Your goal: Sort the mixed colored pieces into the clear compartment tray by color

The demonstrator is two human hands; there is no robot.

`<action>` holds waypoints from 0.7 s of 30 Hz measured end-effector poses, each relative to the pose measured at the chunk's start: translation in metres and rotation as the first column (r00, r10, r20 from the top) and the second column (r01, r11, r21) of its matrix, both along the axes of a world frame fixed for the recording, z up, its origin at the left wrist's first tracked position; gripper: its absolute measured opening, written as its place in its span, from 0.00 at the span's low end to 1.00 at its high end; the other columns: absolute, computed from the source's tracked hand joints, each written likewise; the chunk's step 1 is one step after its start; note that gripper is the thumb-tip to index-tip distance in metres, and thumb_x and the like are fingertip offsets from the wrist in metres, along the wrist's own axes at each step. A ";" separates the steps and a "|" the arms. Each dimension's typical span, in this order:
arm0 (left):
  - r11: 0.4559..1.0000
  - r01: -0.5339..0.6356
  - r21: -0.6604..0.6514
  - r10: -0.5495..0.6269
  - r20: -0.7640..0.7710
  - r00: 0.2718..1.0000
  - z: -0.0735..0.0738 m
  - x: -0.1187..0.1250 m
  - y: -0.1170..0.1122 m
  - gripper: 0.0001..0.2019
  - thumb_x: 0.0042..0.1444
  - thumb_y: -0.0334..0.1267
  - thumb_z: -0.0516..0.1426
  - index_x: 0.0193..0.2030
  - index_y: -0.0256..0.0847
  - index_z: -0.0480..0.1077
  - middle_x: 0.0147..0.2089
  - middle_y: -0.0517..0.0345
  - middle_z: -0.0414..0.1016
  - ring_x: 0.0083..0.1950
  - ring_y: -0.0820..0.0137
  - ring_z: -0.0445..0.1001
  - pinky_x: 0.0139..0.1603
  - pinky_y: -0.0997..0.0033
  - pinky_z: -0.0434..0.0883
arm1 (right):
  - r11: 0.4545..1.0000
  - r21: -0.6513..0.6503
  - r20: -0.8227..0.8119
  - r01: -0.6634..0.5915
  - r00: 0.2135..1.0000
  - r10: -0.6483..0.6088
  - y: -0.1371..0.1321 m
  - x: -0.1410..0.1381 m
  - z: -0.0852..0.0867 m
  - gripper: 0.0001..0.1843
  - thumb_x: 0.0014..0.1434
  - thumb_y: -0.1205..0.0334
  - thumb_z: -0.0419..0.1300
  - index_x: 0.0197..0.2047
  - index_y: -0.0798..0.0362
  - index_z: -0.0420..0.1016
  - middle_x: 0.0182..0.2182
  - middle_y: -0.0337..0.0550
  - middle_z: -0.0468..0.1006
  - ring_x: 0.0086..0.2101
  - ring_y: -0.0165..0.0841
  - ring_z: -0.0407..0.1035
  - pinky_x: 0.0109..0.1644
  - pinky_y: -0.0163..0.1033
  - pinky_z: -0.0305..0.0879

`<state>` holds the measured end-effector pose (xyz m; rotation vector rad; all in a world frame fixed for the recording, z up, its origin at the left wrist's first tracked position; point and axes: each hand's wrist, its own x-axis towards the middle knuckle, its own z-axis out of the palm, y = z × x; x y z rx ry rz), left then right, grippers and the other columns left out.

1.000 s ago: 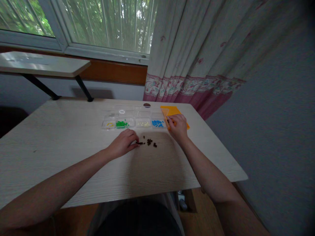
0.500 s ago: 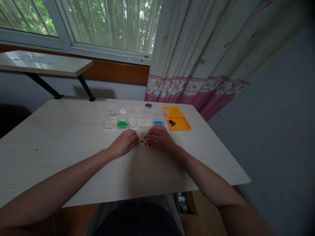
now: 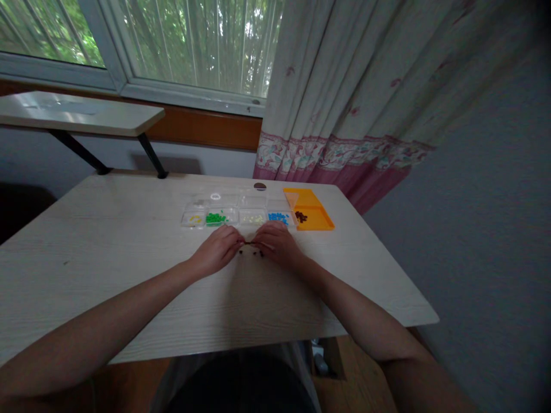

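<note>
My left hand [image 3: 217, 249] is closed in a pinch at the middle of the table. Facing it, my right hand [image 3: 279, 245] is also closed, its fingertips pinched. A thin dark piece [image 3: 248, 242] spans the small gap between the two sets of fingertips; its exact kind is too small to make out. Several small dark brown beads [image 3: 255, 253] lie on the tabletop just below the fingers. Behind the hands stand clear boxes holding green beads [image 3: 216, 218], pale yellow beads [image 3: 253, 219] and blue beads [image 3: 278, 217].
An open orange box [image 3: 316, 217] with dark brown beads [image 3: 301, 217] stands right of the clear boxes. At the left end, a clear box holds yellow pieces [image 3: 195, 219]. A round dark spot [image 3: 260, 186] is near the table's back edge. A raised shelf [image 3: 81, 112] stands back left.
Both hands' fingertips have closed in on the thin dark piece, which now stretches between them. Earlier, a dark piece showed at the left fingertips, with the right fingers apart from it.
</note>
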<state>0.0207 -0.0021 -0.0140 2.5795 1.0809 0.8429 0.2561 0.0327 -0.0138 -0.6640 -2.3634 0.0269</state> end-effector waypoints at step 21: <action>1.000 -0.007 0.011 0.008 -0.063 0.998 0.000 -0.005 -0.001 0.08 0.65 0.39 0.52 0.39 0.39 0.70 0.40 0.52 0.72 0.44 0.63 0.68 0.46 0.61 0.67 | 0.596 -0.049 0.028 0.801 0.598 -0.801 0.059 0.099 -0.005 0.16 0.61 0.55 0.55 0.34 0.53 0.82 0.40 0.53 0.78 0.47 0.47 0.61 0.51 0.55 0.53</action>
